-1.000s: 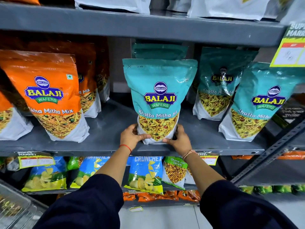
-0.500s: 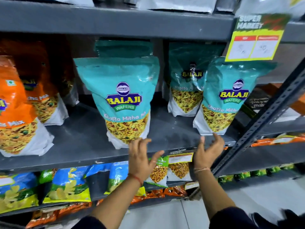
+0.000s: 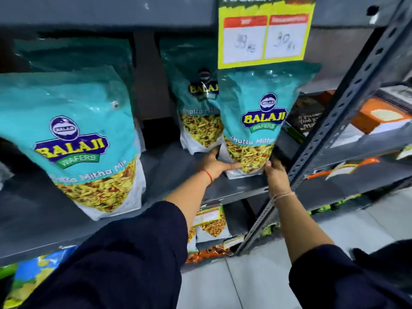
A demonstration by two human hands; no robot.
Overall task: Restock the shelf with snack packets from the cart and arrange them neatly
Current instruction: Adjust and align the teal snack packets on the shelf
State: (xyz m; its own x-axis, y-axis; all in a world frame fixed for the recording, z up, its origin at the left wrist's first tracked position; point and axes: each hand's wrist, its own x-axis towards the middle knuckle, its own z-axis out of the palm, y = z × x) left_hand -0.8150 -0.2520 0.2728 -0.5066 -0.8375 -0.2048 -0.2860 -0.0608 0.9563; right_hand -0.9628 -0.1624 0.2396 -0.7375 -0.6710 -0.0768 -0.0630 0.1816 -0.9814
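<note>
A teal Balaji Khatta Mitha Mix packet (image 3: 258,112) stands upright at the right end of the grey shelf (image 3: 174,170). My left hand (image 3: 215,166) grips its lower left corner and my right hand (image 3: 275,172) grips its lower right corner. Behind it to the left stands a second teal packet (image 3: 196,103). A third teal packet (image 3: 73,134) stands nearer the front on the left, with another one partly hidden behind it. The cart is out of view.
A yellow price tag (image 3: 265,32) hangs from the upper shelf just above the held packet. A slotted grey upright (image 3: 330,121) runs diagonally right beside my right hand. Boxes (image 3: 376,117) fill the neighbouring rack. Smaller snack packets (image 3: 211,224) sit on the shelf below.
Both hands let go of the left teal packet, moved right and took hold of the bottom of the rightmost teal packet. The view swung right and closer.
</note>
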